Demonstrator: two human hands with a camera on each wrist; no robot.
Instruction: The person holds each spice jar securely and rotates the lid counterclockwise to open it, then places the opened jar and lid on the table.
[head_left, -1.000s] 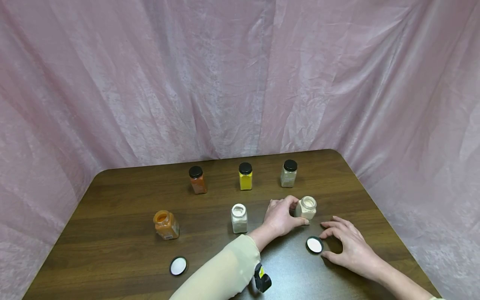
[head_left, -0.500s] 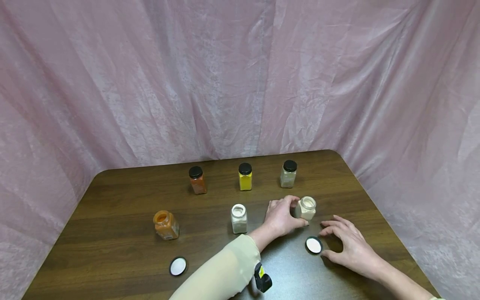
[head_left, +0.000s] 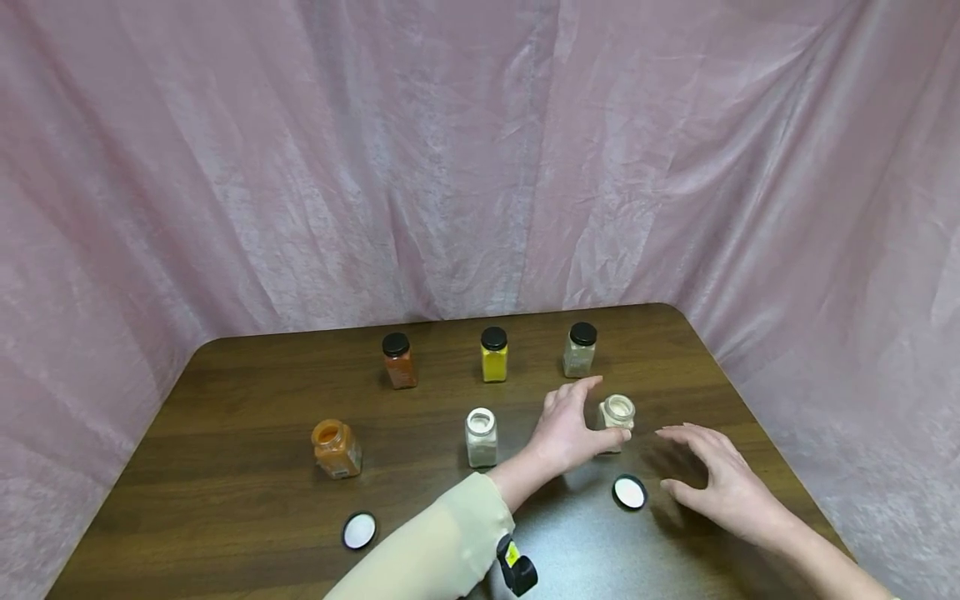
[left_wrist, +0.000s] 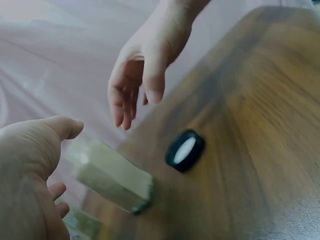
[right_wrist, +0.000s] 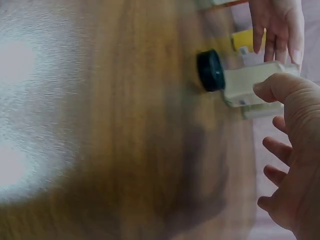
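Note:
An uncapped glass jar of cream-coloured powder (head_left: 617,414) stands upright on the right side of the table. My left hand (head_left: 564,432) is spread beside it, thumb in front of the jar and fingers apart from its far side. In the left wrist view a gap shows between that thumb and the jar. A black lid (head_left: 628,492) with a white liner lies upside down just in front of the jar. Right of the lid hovers my right hand (head_left: 726,487), fingers loosely bent and holding nothing.
Uncapped jars of white powder (head_left: 481,439) and orange powder (head_left: 337,450) stand centre and left, with another upturned lid (head_left: 359,530) in front. Capped red (head_left: 400,367), yellow (head_left: 494,360) and pale green (head_left: 580,354) jars line the back, before a pink curtain (head_left: 480,167).
My left hand has let go of the cream powder jar, its fingers spreading away. The right hand has lifted off and moved slightly right, away from the lid.

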